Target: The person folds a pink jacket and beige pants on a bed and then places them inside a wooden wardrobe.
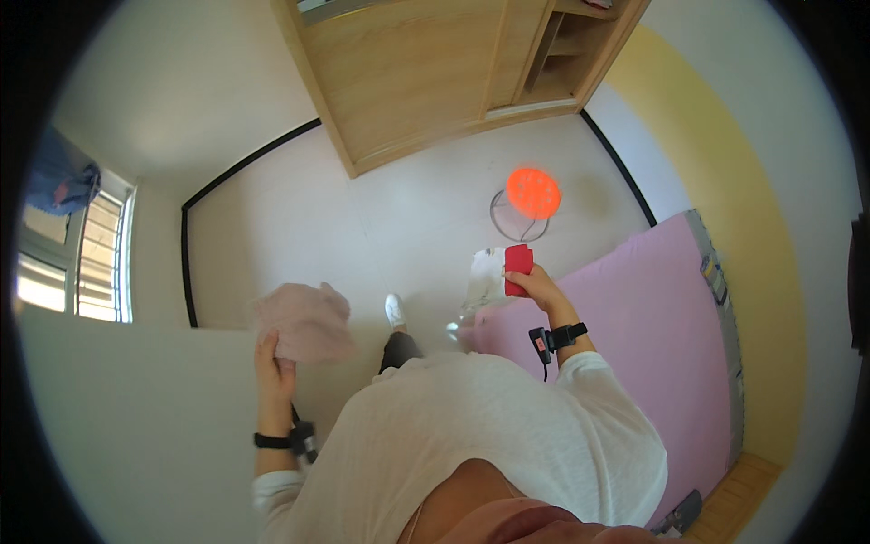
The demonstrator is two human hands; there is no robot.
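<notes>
A fuzzy pale pink cloth [306, 323] hangs from my left hand [275, 364], gripped at its lower left edge. My right hand [540, 285] holds a small red folded item [518, 262] with the thumb across it; whether it is fabric or a packet I cannot tell. Beside the red item, on its left, is a whitish flat piece [486, 275] with dark marks. It is unclear whether that piece is also in my hand or lies beyond it. Both wrists wear black straps with small devices.
A bed with a pink sheet [632, 326] lies to the right, along the wall. Beyond my right hand stands a stool with an orange seat [533, 193]. A wooden wardrobe [408, 75] is ahead, and a barred window [102, 255] is at the left.
</notes>
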